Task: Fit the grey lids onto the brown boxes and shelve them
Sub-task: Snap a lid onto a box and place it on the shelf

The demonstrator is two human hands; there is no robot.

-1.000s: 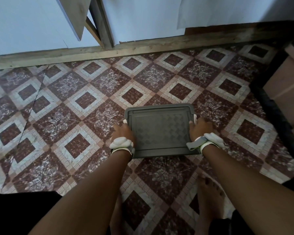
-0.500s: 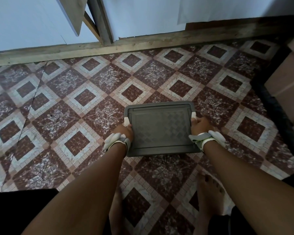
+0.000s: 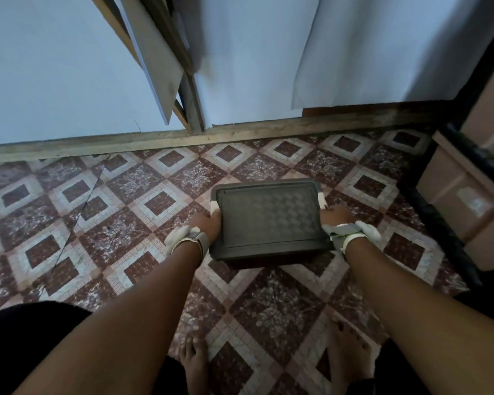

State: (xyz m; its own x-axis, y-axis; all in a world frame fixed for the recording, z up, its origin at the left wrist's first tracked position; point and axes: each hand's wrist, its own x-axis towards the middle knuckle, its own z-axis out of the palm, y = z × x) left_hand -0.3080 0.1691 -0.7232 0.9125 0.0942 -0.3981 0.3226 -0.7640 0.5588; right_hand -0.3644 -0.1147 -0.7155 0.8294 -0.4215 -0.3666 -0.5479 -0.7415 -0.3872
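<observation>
A box with a grey lid (image 3: 268, 218) clipped on by white side latches is held over the patterned tile floor, in front of me at the centre. Only the lid and a dark strip of the box's near side show. My left hand (image 3: 204, 223) grips its left edge, fingers curled under by the latch. My right hand (image 3: 337, 216) grips the right edge the same way. Both wrists carry white and grey straps.
A black metal shelf frame (image 3: 445, 232) with brown cardboard boxes (image 3: 465, 201) stands at the right. A wooden beam (image 3: 183, 138) runs along the floor under white sheeting at the back. A wooden brace (image 3: 154, 67) leans there. My bare feet (image 3: 194, 357) are below.
The box has risen off the floor between my hands and moved slightly right. My view has tilted up, showing more of the white sheeting and the shelf.
</observation>
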